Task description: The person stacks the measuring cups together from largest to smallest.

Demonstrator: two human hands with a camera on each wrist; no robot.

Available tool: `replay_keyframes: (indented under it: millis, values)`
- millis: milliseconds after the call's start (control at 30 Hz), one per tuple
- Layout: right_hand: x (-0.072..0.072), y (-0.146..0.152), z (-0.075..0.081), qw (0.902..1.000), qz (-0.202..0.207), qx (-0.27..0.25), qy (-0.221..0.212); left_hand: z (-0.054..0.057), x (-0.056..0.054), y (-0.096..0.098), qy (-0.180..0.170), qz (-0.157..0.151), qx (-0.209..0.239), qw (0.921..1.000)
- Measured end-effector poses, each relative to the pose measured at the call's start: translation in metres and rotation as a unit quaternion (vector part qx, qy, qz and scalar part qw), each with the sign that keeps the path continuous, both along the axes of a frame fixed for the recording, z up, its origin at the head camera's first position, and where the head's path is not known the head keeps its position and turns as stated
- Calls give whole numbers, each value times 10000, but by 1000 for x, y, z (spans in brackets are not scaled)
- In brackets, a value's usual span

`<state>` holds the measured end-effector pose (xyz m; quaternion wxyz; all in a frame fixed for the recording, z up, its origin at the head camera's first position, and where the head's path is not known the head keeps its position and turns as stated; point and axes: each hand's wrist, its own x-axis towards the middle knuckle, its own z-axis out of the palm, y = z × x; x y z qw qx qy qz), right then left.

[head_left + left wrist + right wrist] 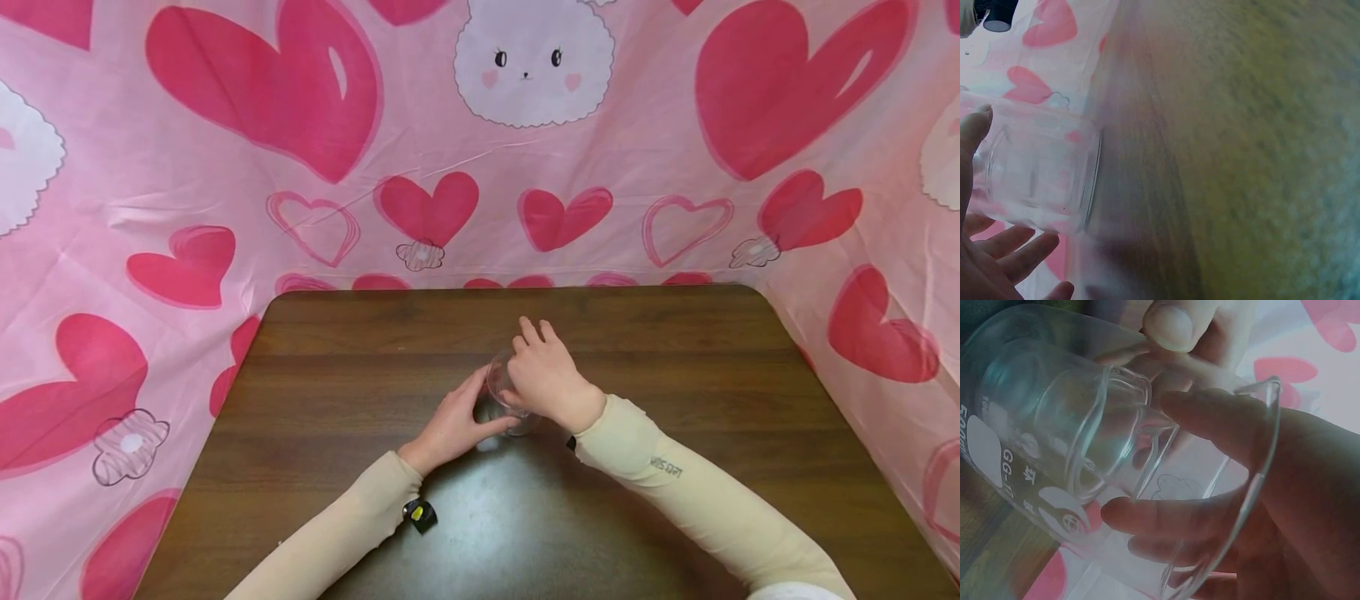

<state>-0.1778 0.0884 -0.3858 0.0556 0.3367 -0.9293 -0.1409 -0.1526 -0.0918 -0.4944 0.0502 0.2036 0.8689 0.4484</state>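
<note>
A clear glass beaker (pixel 997 487) marked 500 stands upright on the table, with smaller glass vessels nested inside. Curved round its outer wall, my left hand (pixel 450 425) holds it low down. In the left wrist view, the thumb lies on one side of the beaker (pixel 1035 169) and the fingers on the other. My right hand (pixel 546 375) reaches in through the mouth. Its thumb and a finger lie on either side of a small inner beaker (pixel 1116 440) near its rim, seemingly pinching it. Its other fingers are raised in the head view. Reflections blur the exact contact.
The dark wooden table (pixel 337 400) stretches round both hands. Behind it and at both sides hangs a pink heart-print cloth (pixel 465 142). A black wrist device (pixel 420 515) sits beside the left sleeve.
</note>
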Motion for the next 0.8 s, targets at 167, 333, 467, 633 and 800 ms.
replay_keyframes:
  millis: [167,333,467,633,800]
  values:
    - [0,0,-2,10000,-17,-18,-54,0,1,0,-53,19,-5,10000]
    - [-1,0,-1,9999,-31,-40,-122,1,1,0,-54,5,20,10000]
    - [-1,0,0,9999,-43,-19,-149,2,0,0,-55,-14,5,10000]
    - [-2,0,2,9998,-59,-37,-196,3,1,0,-110,-10,-34,9999]
    - [-3,2,4,9998,-13,-138,-147,3,1,0,-140,17,-45,9999]
